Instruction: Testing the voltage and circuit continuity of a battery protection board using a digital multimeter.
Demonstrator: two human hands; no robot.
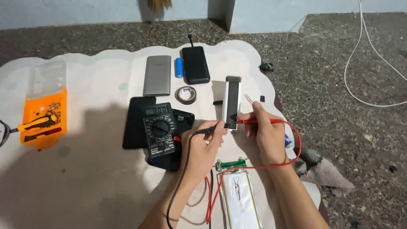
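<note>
Here, the left hand (210,142) pinching a black probe (207,130) and the right hand (265,131) pinching a red probe (260,121) meet at the near end of an upright white rectangular circuit module (232,101).

The light is dim and cool, coming from above and somewhat behind the person, so a broad soft shadow spreads over the near left part of the pale mat (106,68). The hands and the meter (159,129) sit at the shadow's edge. The far part of the mat is brighter. A mild sheen lies on the silver pouch (239,199) and the grey case (157,75). Focus is fair at centre; the rough floor (339,85) looks grainy, and the corners darken slightly.
</note>
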